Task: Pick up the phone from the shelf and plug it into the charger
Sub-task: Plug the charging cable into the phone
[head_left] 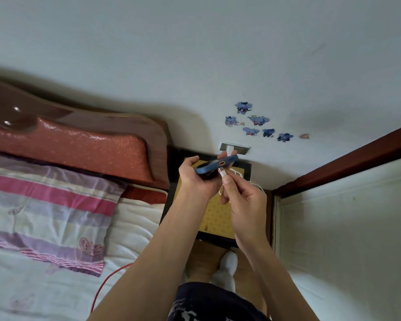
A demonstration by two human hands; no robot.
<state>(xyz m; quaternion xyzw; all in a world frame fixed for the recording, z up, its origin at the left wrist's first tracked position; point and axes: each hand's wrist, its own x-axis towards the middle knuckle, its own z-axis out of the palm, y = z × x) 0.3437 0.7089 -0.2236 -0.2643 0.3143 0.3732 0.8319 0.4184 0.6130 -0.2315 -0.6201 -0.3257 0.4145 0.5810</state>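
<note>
My left hand [195, 179] grips a phone in a blue case [214, 166], held flat with its orange-ringed charging port facing me. My right hand [240, 198] pinches the white plug of the charger cable [222, 174] just below that port, the tip close to it but outside. The thin white cable loops behind my right hand. Behind the phone, a white charger adapter [229, 149] sits in a wall socket [235, 148]. Both hands hover over a small bedside table with a yellow patterned top [214, 215].
A bed with a striped pink and purple pillow [49, 212] and red-brown headboard [74, 144] lies at the left. A red cable [107, 280] trails over the mattress. A dark wooden door frame [343, 163] and white panel stand at the right. Blue stickers [257, 121] dot the wall.
</note>
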